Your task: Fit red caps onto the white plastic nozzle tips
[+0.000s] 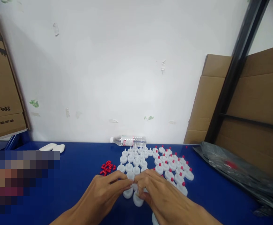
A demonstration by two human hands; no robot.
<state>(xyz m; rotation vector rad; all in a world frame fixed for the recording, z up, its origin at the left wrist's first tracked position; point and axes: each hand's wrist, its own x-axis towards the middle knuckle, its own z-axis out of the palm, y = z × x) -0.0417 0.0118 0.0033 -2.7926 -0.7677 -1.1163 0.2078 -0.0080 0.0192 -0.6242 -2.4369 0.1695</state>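
My left hand (105, 193) and my right hand (157, 195) meet over a white plastic cap (131, 176) near the front of the blue table (80, 187). The fingertips of both hands are pinched together around this cap. More white caps (133, 161) without tips lie in rows just behind my hands. To the right sit white caps with red tips (173, 165). A small pile of loose red tips (107, 167) lies left of the rows, close to my left hand.
A clear water bottle (128, 140) lies on its side at the table's back edge by the white wall. Cardboard boxes (0, 84) stand at left, cardboard sheets (255, 97) and a dark post at right. A grey plastic bag (239, 172) lies at right.
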